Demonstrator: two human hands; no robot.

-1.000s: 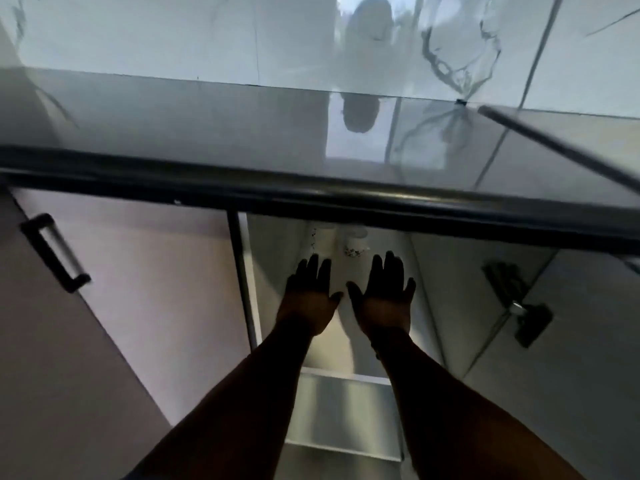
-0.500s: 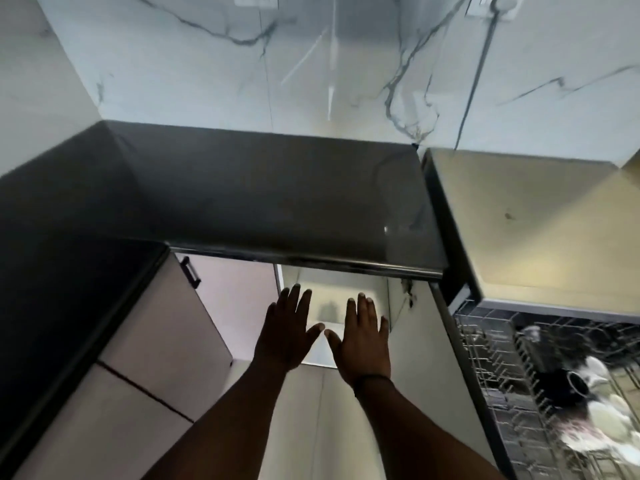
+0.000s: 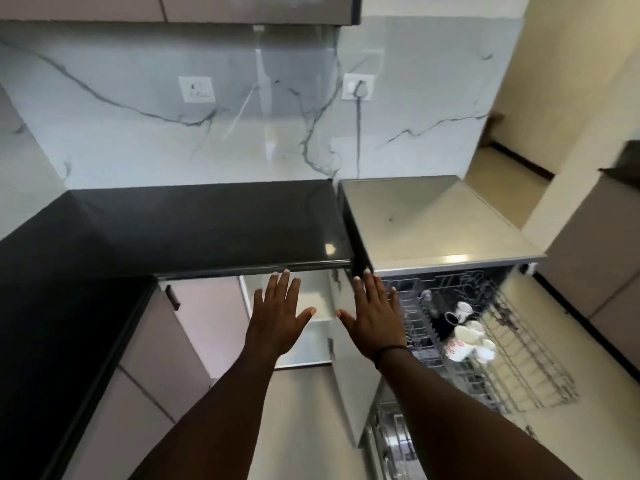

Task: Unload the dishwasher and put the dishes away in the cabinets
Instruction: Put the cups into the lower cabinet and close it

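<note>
My left hand and my right hand are stretched out flat side by side, fingers spread, holding nothing. They hover in front of an open lower cabinet with white shelves under the black countertop. To the right, the dishwasher's upper wire rack is pulled out. In it lie white cups, a cup with red print and a dark mug. The lower rack shows below my right forearm.
The cabinet's open door stands edge-on between the cabinet and the dishwasher. The dishwasher has a steel top. Closed mauve cabinet fronts run along the left. A marble backsplash with two sockets rises behind.
The view has risen from inside the low cabinet to above the counter. My hands have drawn back out of the cabinet, still flat and empty. The dishwasher rack has come into sight.
</note>
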